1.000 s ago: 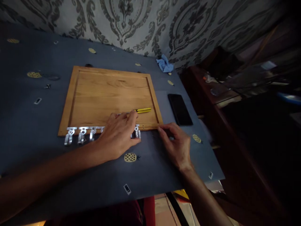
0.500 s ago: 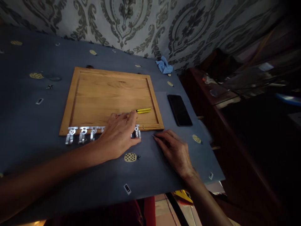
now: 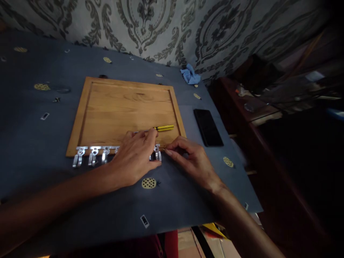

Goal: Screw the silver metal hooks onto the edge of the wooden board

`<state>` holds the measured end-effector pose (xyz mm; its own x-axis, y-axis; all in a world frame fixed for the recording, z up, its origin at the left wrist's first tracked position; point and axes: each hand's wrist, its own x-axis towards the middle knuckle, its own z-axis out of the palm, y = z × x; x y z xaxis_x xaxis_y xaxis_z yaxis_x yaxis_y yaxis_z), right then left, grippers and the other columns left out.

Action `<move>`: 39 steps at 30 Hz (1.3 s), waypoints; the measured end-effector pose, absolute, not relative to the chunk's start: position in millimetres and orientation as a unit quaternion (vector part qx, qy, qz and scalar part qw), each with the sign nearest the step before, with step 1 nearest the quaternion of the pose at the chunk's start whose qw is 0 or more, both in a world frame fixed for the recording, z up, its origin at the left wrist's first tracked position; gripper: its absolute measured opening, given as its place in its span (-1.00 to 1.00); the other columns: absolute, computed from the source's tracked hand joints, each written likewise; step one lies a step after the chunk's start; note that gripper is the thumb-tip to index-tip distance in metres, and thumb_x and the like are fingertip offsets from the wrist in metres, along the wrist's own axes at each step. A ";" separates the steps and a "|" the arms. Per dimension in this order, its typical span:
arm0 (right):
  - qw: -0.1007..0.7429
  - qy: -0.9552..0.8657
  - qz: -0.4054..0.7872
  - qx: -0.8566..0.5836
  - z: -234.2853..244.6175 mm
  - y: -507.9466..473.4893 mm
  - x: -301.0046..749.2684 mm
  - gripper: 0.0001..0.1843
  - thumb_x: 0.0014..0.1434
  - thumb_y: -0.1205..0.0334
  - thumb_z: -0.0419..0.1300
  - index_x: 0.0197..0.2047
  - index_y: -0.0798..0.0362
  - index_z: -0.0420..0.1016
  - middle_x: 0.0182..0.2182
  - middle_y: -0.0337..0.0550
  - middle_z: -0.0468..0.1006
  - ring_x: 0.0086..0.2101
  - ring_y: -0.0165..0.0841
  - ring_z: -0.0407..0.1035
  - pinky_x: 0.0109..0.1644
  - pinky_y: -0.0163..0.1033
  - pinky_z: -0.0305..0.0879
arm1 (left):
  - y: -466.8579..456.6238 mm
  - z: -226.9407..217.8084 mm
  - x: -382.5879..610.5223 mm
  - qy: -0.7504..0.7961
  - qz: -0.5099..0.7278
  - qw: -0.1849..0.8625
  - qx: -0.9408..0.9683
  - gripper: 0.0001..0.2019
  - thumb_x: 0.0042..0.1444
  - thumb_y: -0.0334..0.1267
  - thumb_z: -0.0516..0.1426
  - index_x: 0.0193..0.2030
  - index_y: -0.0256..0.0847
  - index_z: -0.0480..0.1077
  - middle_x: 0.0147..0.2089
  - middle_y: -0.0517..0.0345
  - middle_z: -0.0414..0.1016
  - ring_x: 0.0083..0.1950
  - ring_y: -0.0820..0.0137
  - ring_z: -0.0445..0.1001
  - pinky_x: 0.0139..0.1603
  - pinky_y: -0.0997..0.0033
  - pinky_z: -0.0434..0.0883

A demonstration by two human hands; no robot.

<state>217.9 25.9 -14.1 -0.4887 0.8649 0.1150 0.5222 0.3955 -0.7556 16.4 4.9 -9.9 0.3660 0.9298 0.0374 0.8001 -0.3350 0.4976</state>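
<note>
A framed wooden board [image 3: 129,107] lies flat on the table, with a silver metal hook rail [image 3: 94,152] along its near edge. My left hand [image 3: 134,156] lies over the right part of the rail, fingers bent on the board side and thumb near the rightmost hook, gripping the rail and hiding its middle. Just beyond those fingers rests a screwdriver [image 3: 164,128] with a yellow and black handle, its shaft partly hidden. My right hand [image 3: 195,161] pinches a small thin screw [image 3: 164,151] between thumb and forefinger, at the board's near edge right of the rail's end.
A black phone [image 3: 208,127] lies right of the board. A crumpled blue cloth [image 3: 190,74] sits at the table's back edge, by the patterned curtain [image 3: 150,28]. Small dark hardware [image 3: 56,100] lies to the left. Beyond the table's right edge is dark reddish furniture [image 3: 233,96].
My right hand has moved left and slightly up, bringing the screw from the tablecloth to the board's near edge. My left hand stays on the rail.
</note>
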 end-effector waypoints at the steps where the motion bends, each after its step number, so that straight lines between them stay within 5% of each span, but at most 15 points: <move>1: 0.247 -0.795 0.351 -0.429 -12.9 30.4 215.2 -0.84 0.29 0.16 0.23 -0.31 0.02 0.51 -0.39 -0.21 0.53 -0.36 -0.39 0.41 -0.26 -0.27 0.31 | 4.8 -10.2 16.5 0.538 0.161 0.200 0.803 -0.49 0.06 -0.20 0.35 0.04 -0.22 0.20 -0.01 -0.02 0.57 0.10 0.03 0.51 0.04 0.04 0.34; 18: 0.114 -0.750 0.507 -0.410 -9.7 69.8 199.5 -0.68 0.17 -0.03 0.26 -0.39 0.07 0.51 -0.48 -0.25 0.47 -0.44 -0.43 0.28 -0.35 -0.28 0.25 | 5.3 -14.0 15.6 0.538 0.172 0.211 0.798 -0.54 0.07 -0.19 0.33 -0.01 -0.18 0.19 0.03 -0.01 0.54 0.12 0.04 0.48 0.05 0.05 0.32; 32: 0.049 -0.776 0.484 -0.401 -4.5 79.1 197.8 -0.82 0.19 0.19 0.20 -0.37 0.06 0.56 -0.49 -0.25 0.51 -0.45 -0.43 0.34 -0.41 -0.33 0.23 | 5.9 -11.8 14.6 0.534 0.156 0.217 0.802 -0.58 0.11 -0.18 0.30 -0.03 -0.17 0.19 -0.02 0.00 0.55 0.09 0.05 0.48 0.05 0.03 0.30; 39: 0.052 -0.748 0.532 -0.393 -8.4 82.7 199.1 -0.79 0.17 0.11 0.22 -0.41 0.06 0.50 -0.50 -0.27 0.46 -0.46 -0.44 0.30 -0.38 -0.30 0.27 | 7.3 -8.8 15.5 0.542 0.137 0.226 0.797 -0.52 0.07 -0.18 0.33 0.00 -0.22 0.20 0.00 -0.05 0.54 0.11 0.00 0.48 0.07 0.00 0.30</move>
